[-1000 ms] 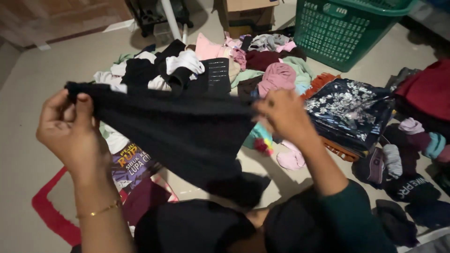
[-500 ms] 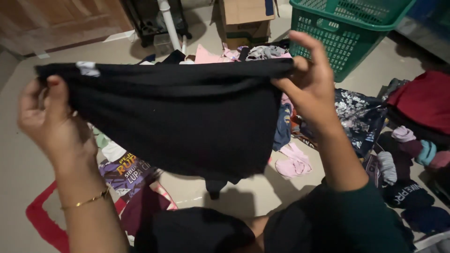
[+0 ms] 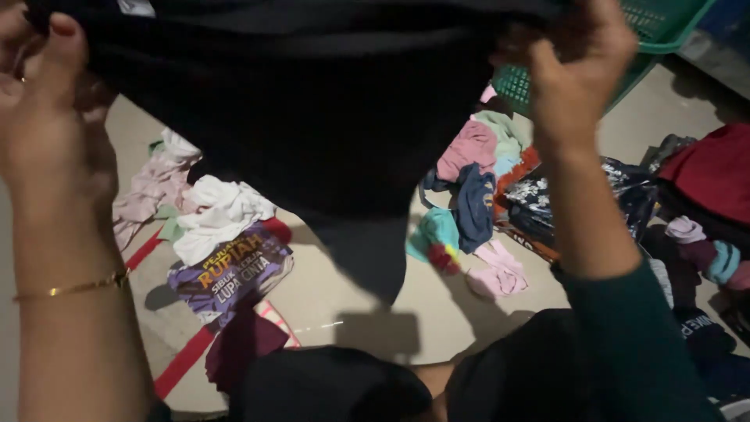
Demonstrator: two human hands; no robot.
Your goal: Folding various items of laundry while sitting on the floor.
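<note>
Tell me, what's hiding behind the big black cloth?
Behind the black garment peek a green laundry basket and a pink cloth. The rest of the pile there is covered.

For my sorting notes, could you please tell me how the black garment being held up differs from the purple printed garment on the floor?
The black garment is plain and hangs stretched between the left hand and right hand; the purple printed garment carries yellow and white lettering and lies crumpled on the floor, untouched. Both are cloth.
</note>
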